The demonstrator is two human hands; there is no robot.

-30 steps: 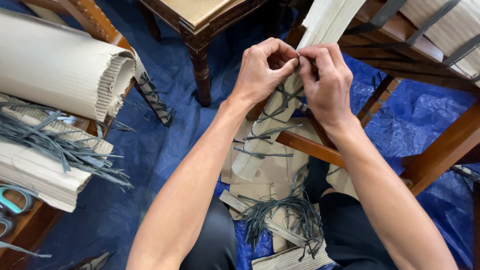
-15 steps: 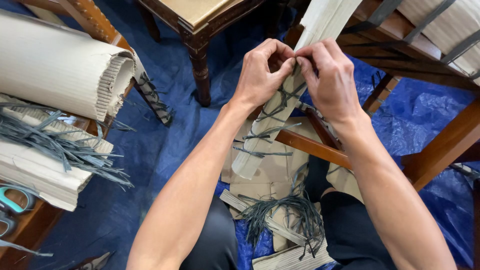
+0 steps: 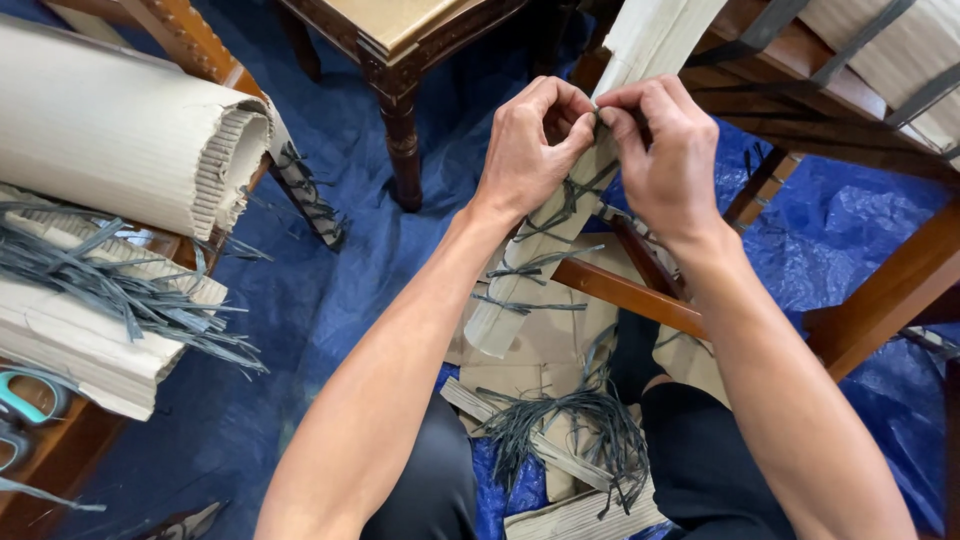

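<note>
A wooden chair leg [image 3: 560, 225] wrapped in beige corrugated cardboard slants up toward the top middle, bound by several dark grey strap ties. My left hand [image 3: 530, 150] and my right hand [image 3: 665, 155] meet on the wrapped leg near the top. Both pinch the ends of one dark strap [image 3: 596, 125] between thumbs and fingertips. Lower ties [image 3: 530, 270] sit knotted around the cardboard with loose ends sticking out.
A roll of corrugated cardboard [image 3: 120, 130] lies at left above a bundle of grey straps [image 3: 110, 290] on folded cardboard. Teal-handled scissors [image 3: 25, 400] rest at the left edge. More straps [image 3: 560, 430] and cardboard scraps lie between my knees on a blue tarp [image 3: 330, 300]. A brown wooden stool [image 3: 400, 60] stands behind.
Both hands have shifted slightly up the wrapped leg, still working the same strap. Nothing else has moved.
</note>
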